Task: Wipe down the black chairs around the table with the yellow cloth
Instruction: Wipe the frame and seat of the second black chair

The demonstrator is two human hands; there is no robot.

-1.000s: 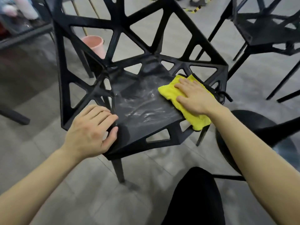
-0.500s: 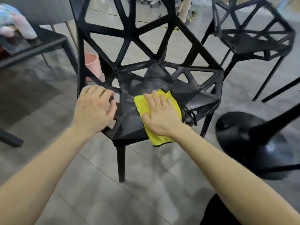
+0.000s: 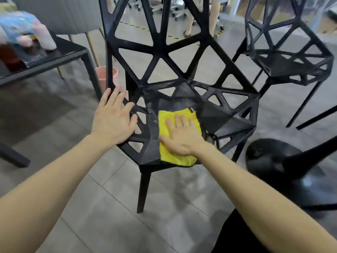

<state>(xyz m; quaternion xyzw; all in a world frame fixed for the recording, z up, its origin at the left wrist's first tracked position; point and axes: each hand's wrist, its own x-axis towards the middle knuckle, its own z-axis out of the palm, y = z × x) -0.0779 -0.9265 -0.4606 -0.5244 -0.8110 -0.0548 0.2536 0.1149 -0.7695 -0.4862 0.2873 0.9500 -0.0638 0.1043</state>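
Observation:
A black chair [image 3: 228, 121] with a triangle-cutout frame stands in front of me. On its seat lies the yellow cloth [image 3: 165, 125], folded, reaching to the seat's front edge. My right hand [image 3: 180, 137] presses flat on the cloth with fingers straight and spread. My left hand [image 3: 113, 117] rests on the chair's left rim, fingers extended, holding nothing. A second black chair [image 3: 291, 64] of the same design stands at the back right.
A black table [image 3: 60, 55] with blurred bottles and packets stands at the left, a pink bin [image 3: 106, 75] behind its leg. A round black pedestal base [image 3: 273, 161] sits on the grey tiled floor at the right. A person's legs show far back.
The cloth and my right hand slid from the seat's right side to its middle front. My left hand's fingers straightened on the left rim. The view rose and pulled back.

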